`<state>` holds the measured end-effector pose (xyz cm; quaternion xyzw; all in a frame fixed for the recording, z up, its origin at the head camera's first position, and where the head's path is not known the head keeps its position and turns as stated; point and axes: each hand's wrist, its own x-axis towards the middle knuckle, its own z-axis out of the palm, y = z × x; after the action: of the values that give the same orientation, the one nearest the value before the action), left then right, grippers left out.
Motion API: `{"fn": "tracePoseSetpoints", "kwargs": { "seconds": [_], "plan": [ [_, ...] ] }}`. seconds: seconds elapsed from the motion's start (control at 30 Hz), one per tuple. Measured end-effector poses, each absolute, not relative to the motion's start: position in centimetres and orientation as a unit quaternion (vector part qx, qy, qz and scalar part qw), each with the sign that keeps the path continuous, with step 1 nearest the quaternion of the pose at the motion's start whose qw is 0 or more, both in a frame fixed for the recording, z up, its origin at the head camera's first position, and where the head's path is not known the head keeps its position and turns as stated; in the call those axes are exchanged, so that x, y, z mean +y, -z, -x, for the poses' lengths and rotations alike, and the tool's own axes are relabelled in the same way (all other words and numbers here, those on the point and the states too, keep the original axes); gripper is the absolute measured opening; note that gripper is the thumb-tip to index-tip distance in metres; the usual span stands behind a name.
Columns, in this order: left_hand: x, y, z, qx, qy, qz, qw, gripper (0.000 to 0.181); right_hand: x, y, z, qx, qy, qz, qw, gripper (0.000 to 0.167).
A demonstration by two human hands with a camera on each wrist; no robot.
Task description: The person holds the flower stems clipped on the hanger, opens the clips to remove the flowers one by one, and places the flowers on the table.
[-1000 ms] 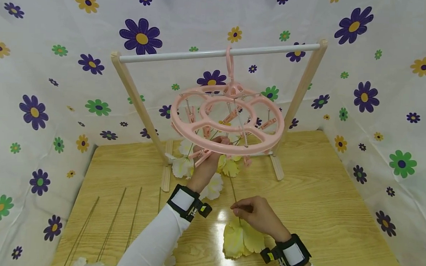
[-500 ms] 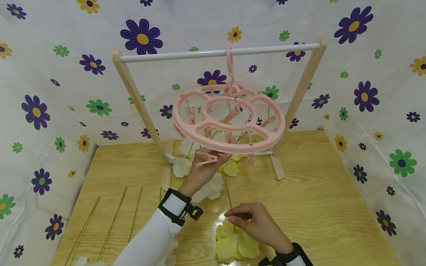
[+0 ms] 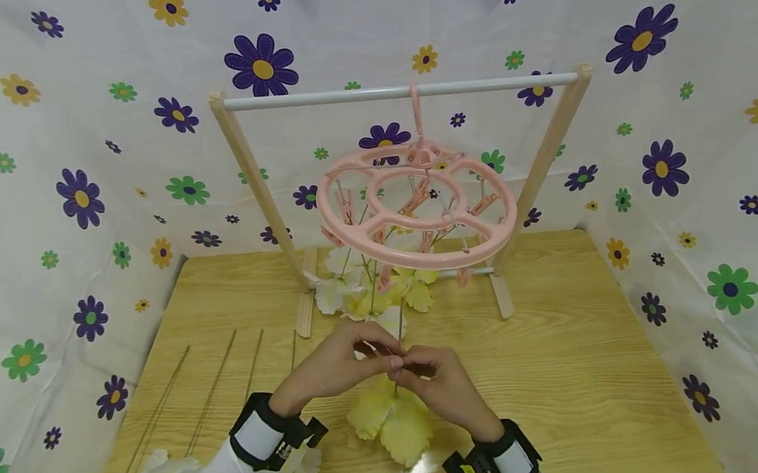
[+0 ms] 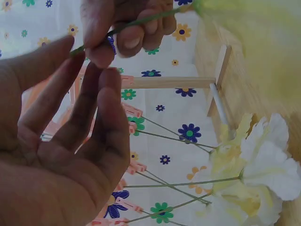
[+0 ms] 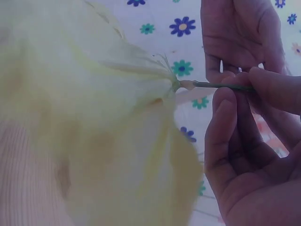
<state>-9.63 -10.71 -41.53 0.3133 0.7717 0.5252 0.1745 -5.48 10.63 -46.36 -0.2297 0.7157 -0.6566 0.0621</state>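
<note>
Both hands meet in front of the hanger, at the stem of a yellow artificial flower (image 3: 396, 424) that hangs with its petals downward. My left hand (image 3: 332, 365) pinches the stem (image 4: 150, 20) between thumb and forefinger, its other fingers loosely bent. Closer to the petals, my right hand (image 3: 445, 387) pinches the same stem; the right wrist view shows the big pale petals (image 5: 113, 108) beside it. Behind the hands, a round pink clip hanger (image 3: 416, 258) hangs, with white flowers (image 3: 332, 292) and yellow flowers (image 3: 418, 293) clipped by their stems below it.
A wooden-post rack with a white bar (image 3: 315, 98) carries the hanger. Several thin stems (image 3: 214, 377) lie at the left of the wood-grain table (image 3: 570, 358), with white petals (image 3: 168, 465) at the front edge. Flower-printed cloth (image 3: 121, 183) surrounds the table.
My left hand has left the hanger's underside and come down toward me to the flower's stem. The right hand and yellow flower have shifted slightly left in view.
</note>
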Motion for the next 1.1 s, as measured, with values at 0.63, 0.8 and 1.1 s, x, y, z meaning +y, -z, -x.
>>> {"fn": "tracePoseSetpoints", "kwargs": {
  "seconds": [0.63, 0.8, 1.1],
  "plan": [
    [-23.0, 37.2, 9.7, 0.926, -0.335, -0.165, -0.061, 0.015, 9.1, 48.8, 11.1, 0.751, 0.631, 0.144, 0.13, 0.05],
    [-28.3, 39.5, 11.7, 0.956, -0.269, -0.059, -0.101, 0.02, 7.2, 49.7, 13.4, 0.726, 0.668, 0.067, 0.15, 0.076],
    [-33.9, 42.8, 13.4, 0.973, -0.198, 0.116, 0.032, 0.036, 5.0, 50.0, 15.2, 0.68, 0.712, 0.081, 0.152, 0.082]
  ]
}}
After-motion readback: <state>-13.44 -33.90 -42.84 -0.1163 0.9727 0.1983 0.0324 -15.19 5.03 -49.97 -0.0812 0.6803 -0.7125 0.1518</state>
